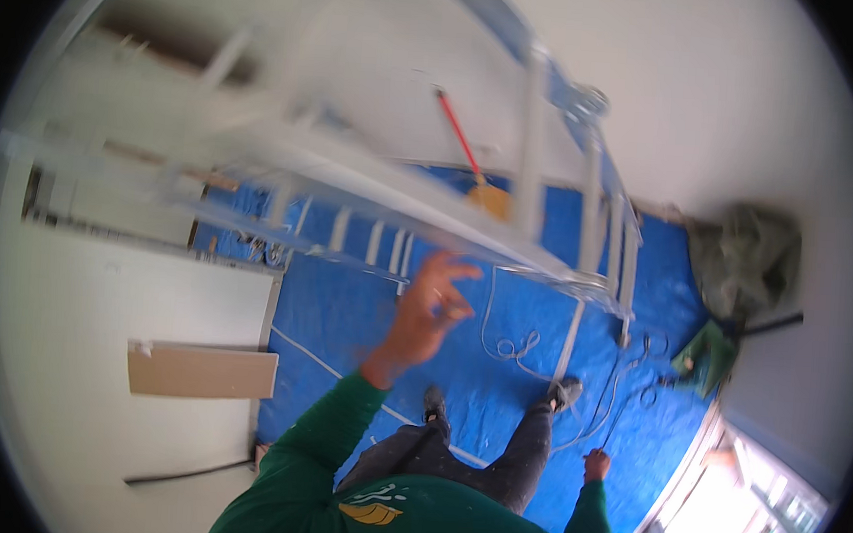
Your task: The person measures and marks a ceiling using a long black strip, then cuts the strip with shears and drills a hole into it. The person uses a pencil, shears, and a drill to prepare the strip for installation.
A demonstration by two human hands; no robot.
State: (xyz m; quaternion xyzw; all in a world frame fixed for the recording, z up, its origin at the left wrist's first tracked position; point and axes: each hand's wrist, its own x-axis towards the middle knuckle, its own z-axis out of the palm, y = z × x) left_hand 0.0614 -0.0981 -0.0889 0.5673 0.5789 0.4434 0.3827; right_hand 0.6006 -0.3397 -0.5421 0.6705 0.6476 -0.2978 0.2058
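Observation:
My left hand (pixel 427 311) is raised at the middle, blurred, fingers apart and empty, just below a large aluminium ladder (pixel 586 208). I cannot tell whether it touches the lower rail. The ladder slants across the upper view, smeared by motion, its hinged joints at the right. My right hand (pixel 596 464) is low at the right, its fingers curled; what they hold is too small to make out. A dark cord (pixel 623 411) runs near it, beside a white cable (pixel 527 349) lying loosely looped on the blue floor sheet (pixel 321 309).
A red-handled tool (pixel 459 132) with a yellow head leans at the back wall. A grey-green tarp (pixel 740 256) and green case (pixel 704 357) lie at the right. A cardboard piece (pixel 200 370) is at the left wall. A bright doorway (pixel 744 511) shows lower right. My feet stand on the sheet.

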